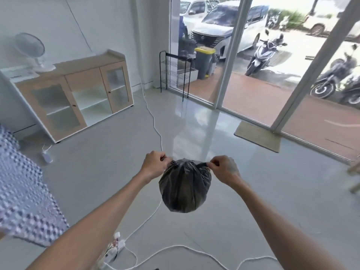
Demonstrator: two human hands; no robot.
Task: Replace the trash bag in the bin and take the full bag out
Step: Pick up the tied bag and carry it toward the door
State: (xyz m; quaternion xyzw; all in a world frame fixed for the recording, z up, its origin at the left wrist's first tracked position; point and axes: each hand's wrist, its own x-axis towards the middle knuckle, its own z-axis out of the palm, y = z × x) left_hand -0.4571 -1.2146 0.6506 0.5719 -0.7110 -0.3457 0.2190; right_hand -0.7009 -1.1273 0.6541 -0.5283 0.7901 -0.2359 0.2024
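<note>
A full black trash bag hangs in the air in front of me, round and bulging, its top gathered. My left hand pinches the left end of the gathered top. My right hand pinches the right end, so the plastic is stretched between both hands. No indoor bin is in view. Outside the glass stands a grey wheelie bin with a yellow lid.
White cables trail over the grey floor to a power strip near my feet. A wooden cabinet with a fan stands left. A black wire rack and a doormat lie by the glass doors. Patterned bedding is at left.
</note>
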